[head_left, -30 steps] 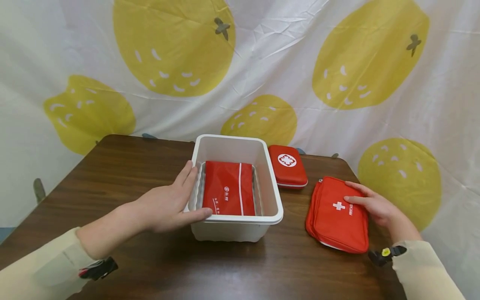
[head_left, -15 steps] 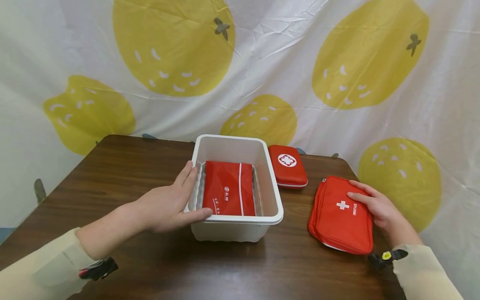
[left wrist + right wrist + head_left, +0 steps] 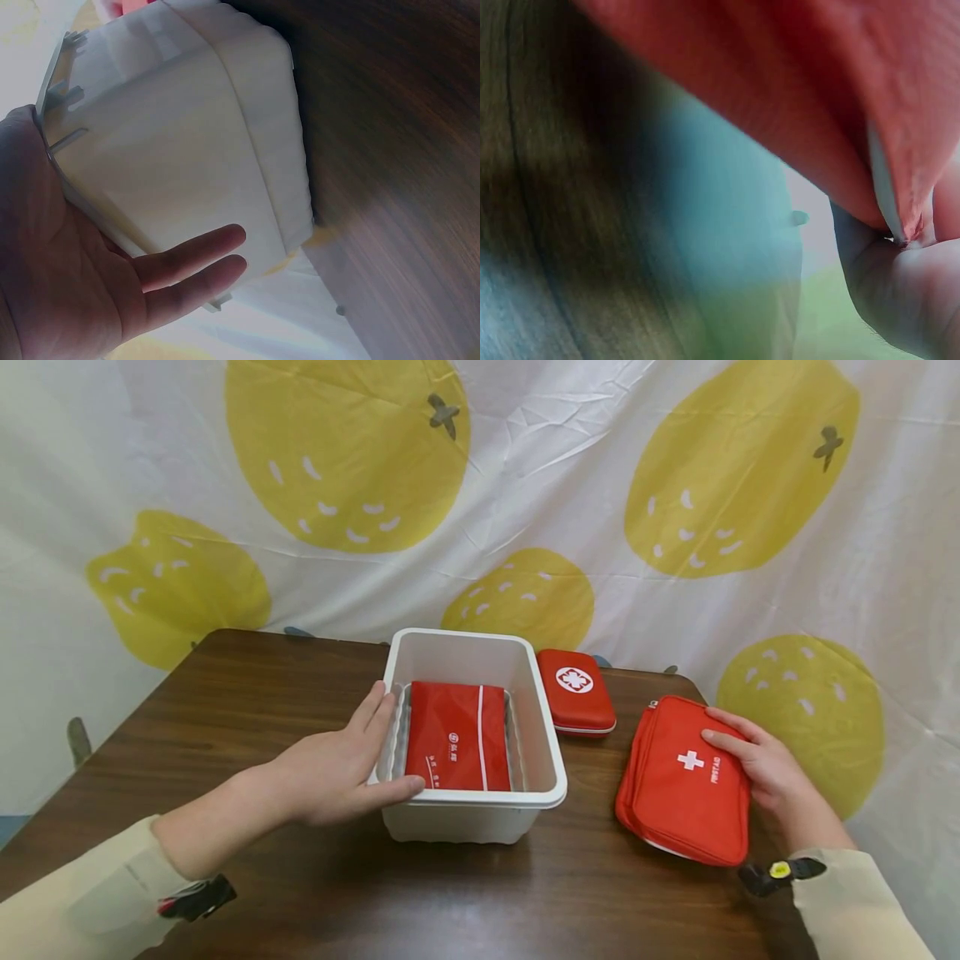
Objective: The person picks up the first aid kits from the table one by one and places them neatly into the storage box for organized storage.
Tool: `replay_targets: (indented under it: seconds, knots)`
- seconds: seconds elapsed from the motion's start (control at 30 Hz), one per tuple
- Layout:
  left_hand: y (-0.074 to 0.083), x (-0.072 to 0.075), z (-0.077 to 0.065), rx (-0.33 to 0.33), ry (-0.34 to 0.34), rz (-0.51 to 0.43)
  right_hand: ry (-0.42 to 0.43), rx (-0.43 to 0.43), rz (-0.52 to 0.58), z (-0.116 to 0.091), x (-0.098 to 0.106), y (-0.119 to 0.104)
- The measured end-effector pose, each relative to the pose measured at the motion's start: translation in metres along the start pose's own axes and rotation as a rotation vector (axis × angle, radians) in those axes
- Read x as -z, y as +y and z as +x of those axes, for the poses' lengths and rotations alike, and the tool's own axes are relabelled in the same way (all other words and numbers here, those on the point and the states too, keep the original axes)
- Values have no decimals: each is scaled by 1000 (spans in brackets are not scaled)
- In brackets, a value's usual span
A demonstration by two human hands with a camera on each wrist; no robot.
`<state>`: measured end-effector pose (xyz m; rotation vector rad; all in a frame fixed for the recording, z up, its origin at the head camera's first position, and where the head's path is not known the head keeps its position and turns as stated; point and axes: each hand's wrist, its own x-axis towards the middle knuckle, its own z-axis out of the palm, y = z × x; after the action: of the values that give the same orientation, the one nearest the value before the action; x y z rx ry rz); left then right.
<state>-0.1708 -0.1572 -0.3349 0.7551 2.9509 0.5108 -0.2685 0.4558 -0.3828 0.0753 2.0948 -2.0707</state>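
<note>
A white plastic bin [image 3: 468, 820] stands mid-table with a flat red pouch [image 3: 457, 735] lying inside. My left hand [image 3: 333, 774] rests on the bin's near left corner, its thumb along the front rim. In the left wrist view, two fairly straight fingers [image 3: 196, 253] lie along the bin's outer wall. To the right, my right hand [image 3: 772, 768] grips the right edge of a red first aid bag [image 3: 686, 785] with a white cross, thumb on top. The right wrist view shows the bag's underside raised off the table, with the hand [image 3: 915, 292] pinching its edge.
A red hard case [image 3: 576, 693] with a white emblem lies just right of the bin, near the table's back edge. Behind the brown wooden table [image 3: 285, 685] hangs a white curtain [image 3: 540, 460] printed with lemons.
My right hand has shifted slightly right and taken hold of the first aid bag, whose far right part has come up. The left hand and the bin stay where they were.
</note>
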Motion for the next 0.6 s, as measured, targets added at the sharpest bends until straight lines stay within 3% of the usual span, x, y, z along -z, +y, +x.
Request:
replay_targets:
  seconds: [0.6]
  knots:
    - [0, 0, 0, 2, 4, 4, -7, -6, -36, -4, -11, -25]
